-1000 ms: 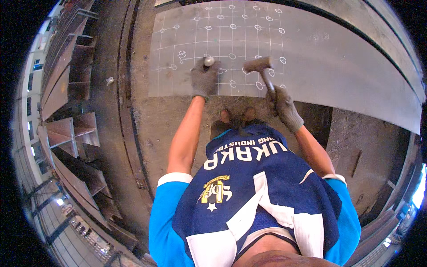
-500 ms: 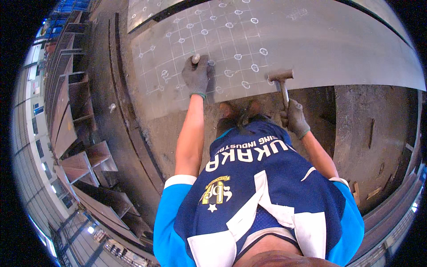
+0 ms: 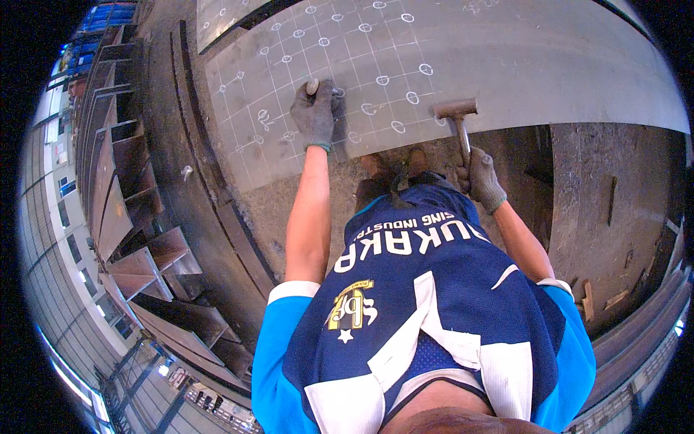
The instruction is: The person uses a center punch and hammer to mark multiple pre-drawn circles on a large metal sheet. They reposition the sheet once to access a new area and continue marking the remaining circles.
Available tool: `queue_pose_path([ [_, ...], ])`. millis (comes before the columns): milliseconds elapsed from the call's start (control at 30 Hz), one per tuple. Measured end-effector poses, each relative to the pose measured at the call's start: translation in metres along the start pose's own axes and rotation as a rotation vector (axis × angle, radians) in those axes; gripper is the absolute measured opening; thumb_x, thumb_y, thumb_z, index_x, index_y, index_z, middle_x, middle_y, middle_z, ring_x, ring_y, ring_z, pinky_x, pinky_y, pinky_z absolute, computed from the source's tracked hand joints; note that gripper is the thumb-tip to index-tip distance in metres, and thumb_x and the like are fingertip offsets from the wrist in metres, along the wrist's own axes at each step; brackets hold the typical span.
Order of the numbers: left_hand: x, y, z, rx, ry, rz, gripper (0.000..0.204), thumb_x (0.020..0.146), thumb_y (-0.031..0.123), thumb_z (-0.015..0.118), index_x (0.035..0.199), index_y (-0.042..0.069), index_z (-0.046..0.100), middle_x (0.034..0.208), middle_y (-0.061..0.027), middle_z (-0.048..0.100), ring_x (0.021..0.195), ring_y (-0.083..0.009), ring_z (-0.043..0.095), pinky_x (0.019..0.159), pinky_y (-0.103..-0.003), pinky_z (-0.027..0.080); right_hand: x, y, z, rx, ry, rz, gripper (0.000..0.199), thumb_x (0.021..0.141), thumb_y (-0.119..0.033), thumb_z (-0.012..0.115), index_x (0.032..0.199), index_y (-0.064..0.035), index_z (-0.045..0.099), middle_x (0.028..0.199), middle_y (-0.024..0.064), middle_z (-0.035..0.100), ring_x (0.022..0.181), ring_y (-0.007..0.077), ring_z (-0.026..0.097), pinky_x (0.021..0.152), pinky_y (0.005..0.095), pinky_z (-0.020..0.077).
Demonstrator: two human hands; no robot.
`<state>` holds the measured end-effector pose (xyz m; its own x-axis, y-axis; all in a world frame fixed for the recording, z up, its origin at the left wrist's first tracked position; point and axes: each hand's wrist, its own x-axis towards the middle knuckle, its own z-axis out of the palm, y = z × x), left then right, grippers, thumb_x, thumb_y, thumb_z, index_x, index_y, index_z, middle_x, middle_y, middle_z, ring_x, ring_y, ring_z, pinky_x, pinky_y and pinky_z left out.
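Note:
A large grey steel plate (image 3: 506,50) lies on the floor ahead of me, marked with a white chalk grid and small circles. My left hand (image 3: 315,116), in a grey glove, grips a short metal punch (image 3: 312,87) standing upright on the plate near a circled mark. My right hand (image 3: 481,177), also gloved, holds the wooden handle of a hammer (image 3: 457,119). The hammer head hangs just above the plate's near edge, to the right of the punch and apart from it.
Rusty steel brackets and beams (image 3: 137,239) are stacked along the left. A second marked plate (image 3: 224,14) lies at the far left top. Bare concrete floor (image 3: 607,210) with small wood scraps (image 3: 587,300) is on my right. My feet (image 3: 394,163) stand at the plate's edge.
My left hand and the punch have shifted along the plate to another mark. The hammer has lifted back from the plate and swung rightward, away from the punch.

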<state>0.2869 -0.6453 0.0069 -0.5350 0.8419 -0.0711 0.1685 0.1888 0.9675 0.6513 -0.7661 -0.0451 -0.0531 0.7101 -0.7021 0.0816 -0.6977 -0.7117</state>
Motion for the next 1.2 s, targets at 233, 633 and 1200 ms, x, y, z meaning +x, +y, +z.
queue_pose_path([
  [233, 0.013, -0.029, -0.012, -0.070, 0.005, 0.002, 0.022, 0.093, 0.016, 0.081, 0.104, -0.001, 0.072, 0.090, -0.0002, 0.072, 0.078, -0.0074, 0.062, 0.070, -0.028, 0.053, -0.016, -0.033, 0.010, 0.106, -0.025, 0.054, 0.038, 0.109, -0.041, 0.036, 0.087, -0.0153, 0.053, 0.060, -0.0018, 0.043, 0.045, 0.0115, 0.037, 0.041, 0.0311, 0.0280],
  [633, 0.006, -0.013, -0.010, 0.007, 0.008, 0.012, 0.025, 0.093, 0.017, 0.081, 0.106, -0.002, 0.072, 0.088, -0.0024, 0.074, 0.078, -0.0083, 0.066, 0.070, -0.028, 0.055, -0.010, -0.021, 0.009, 0.078, 0.020, 0.028, 0.039, 0.109, -0.039, 0.037, 0.087, -0.0129, 0.056, 0.064, -0.0007, 0.048, 0.049, 0.0112, 0.042, 0.042, 0.0309, 0.0301],
  [1200, -0.002, 0.002, -0.007, 0.142, 0.005, 0.071, 0.024, 0.092, 0.020, 0.081, 0.103, 0.000, 0.073, 0.089, -0.0025, 0.074, 0.079, -0.0093, 0.065, 0.074, -0.030, 0.055, -0.006, -0.069, 0.021, -0.368, -0.128, -0.418, 0.038, 0.110, -0.040, 0.042, 0.103, -0.0085, 0.061, 0.081, -0.0008, 0.053, 0.055, 0.0102, 0.046, 0.047, 0.0301, 0.0383],
])
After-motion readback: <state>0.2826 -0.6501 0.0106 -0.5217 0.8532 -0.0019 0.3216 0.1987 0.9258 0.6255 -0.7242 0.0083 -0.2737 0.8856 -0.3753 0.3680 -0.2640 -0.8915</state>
